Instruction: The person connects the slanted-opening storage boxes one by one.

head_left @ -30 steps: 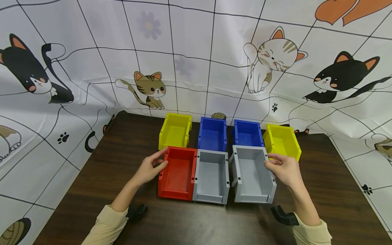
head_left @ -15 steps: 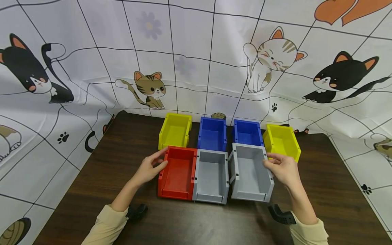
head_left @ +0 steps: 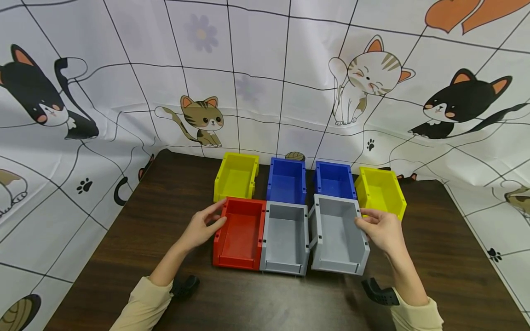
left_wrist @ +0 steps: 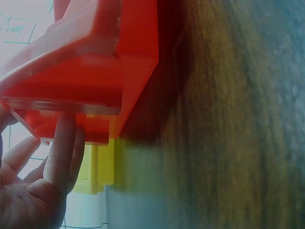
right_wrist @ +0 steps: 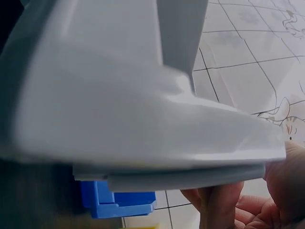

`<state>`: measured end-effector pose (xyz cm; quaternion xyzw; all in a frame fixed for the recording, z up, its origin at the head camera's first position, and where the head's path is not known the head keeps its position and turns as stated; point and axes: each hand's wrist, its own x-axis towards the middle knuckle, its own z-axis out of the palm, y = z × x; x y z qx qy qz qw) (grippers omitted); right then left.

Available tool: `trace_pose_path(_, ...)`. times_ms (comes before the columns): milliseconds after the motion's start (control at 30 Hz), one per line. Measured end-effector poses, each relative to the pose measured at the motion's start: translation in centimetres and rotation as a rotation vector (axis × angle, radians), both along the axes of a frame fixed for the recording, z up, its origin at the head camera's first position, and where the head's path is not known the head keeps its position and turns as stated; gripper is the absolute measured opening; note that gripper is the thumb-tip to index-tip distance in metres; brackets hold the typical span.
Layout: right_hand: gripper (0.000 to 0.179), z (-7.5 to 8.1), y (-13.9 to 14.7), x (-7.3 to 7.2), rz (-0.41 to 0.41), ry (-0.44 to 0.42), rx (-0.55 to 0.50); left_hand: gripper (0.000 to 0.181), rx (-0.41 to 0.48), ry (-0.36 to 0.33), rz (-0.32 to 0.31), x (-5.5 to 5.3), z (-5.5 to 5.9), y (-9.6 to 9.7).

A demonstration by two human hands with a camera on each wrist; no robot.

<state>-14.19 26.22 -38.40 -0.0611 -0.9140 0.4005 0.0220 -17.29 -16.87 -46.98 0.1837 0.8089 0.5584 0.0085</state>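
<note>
My left hand (head_left: 200, 231) grips the left rim of a red storage bin (head_left: 241, 232), with the thumb at the rim and fingers tucked under its side ledge in the left wrist view. Against that bin's right side stands a grey storage bin (head_left: 284, 236). My right hand (head_left: 384, 232) pinches the right rim of another grey bin (head_left: 338, 232), which sits slightly askew, its left side close to the middle bin. In the right wrist view this grey bin's wall (right_wrist: 119, 109) hides part of the fingers.
Behind stand two blue bins (head_left: 287, 180) and two yellow bins, one at the left (head_left: 237, 177) and one at the right (head_left: 382, 191), near the right hand. The dark wooden table (head_left: 136, 239) meets a cat-print sheet (head_left: 256, 82) at the back.
The right grey bin has shifted a little left toward the middle grey bin, along with my right hand. It rose slightly, then came down slightly. My left hand and the red bin stay put.
</note>
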Motion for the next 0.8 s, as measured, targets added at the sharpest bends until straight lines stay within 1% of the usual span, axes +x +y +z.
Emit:
trace_pose_path(267, 0.039, -0.3, 0.1, -0.3, 0.012, -0.018, -0.011, 0.052, -0.001, -0.003, 0.005, -0.1, 0.0, 0.0)
trace_pose_path(500, 0.04, -0.7, 0.0, -0.2, 0.028, 0.002, -0.003, 0.052, 0.001, -0.006, 0.004, -0.1, -0.1, 0.0)
trace_pose_path(700, 0.039, -1.2, -0.2, -0.1, 0.069, 0.04, 0.018, 0.053, -0.003, -0.004, 0.009, -0.2, 0.0, -0.1)
trace_pose_path(800, 0.04, -1.4, -0.1, -0.1, 0.083, 0.036, 0.014, 0.053, -0.003, -0.001, 0.006, -0.1, 0.1, -0.1)
